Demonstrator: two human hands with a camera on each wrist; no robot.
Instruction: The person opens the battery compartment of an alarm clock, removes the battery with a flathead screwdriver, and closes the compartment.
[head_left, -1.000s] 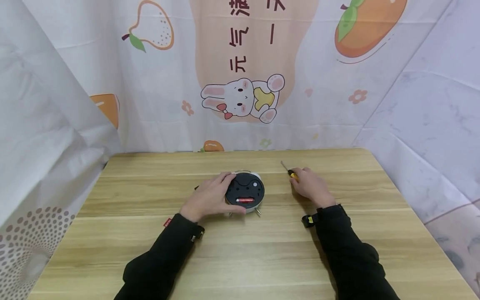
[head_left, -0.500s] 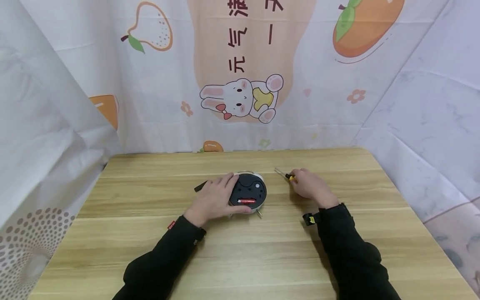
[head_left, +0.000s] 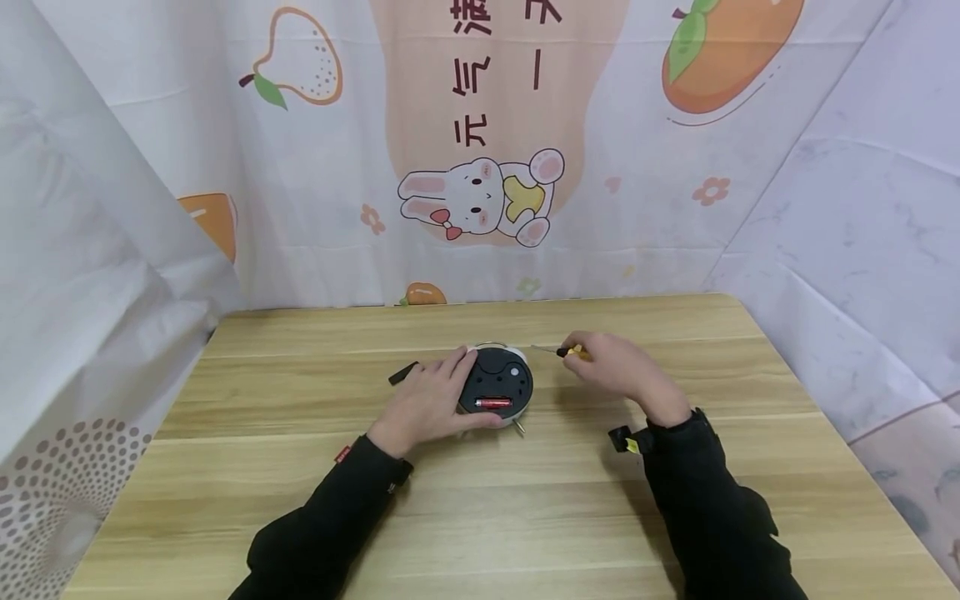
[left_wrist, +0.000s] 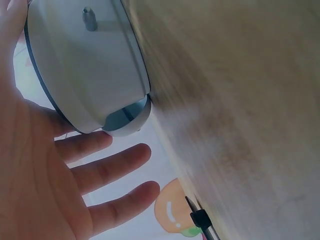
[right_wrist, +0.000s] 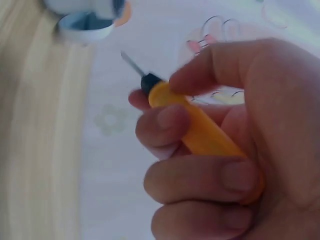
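A small twin-bell alarm clock (head_left: 491, 375) lies with its black back facing up and a red battery (head_left: 492, 402) in its open compartment. Around its left side spans my left hand (head_left: 429, 407), thumb at the near edge and fingertips at the far edge. In the left wrist view the clock's pale side (left_wrist: 87, 65) shows between thumb and index finger, the other fingers spread. My right hand (head_left: 618, 367) grips a screwdriver (right_wrist: 202, 127) by its yellow handle, fingers curled round it. Its thin shaft points left, the tip just off the clock's upper right side.
A slim black object (head_left: 402, 372) lies on the wooden table (head_left: 480, 517) left of my left hand. In the left wrist view a black-tipped metal piece (left_wrist: 202, 220) shows at the bottom. A printed cloth (head_left: 322, 208) hangs behind the table.
My right hand has swung the screwdriver from pointing up to pointing left and brought it closer to the clock. The left hand and clock shifted slightly right, then stayed put.
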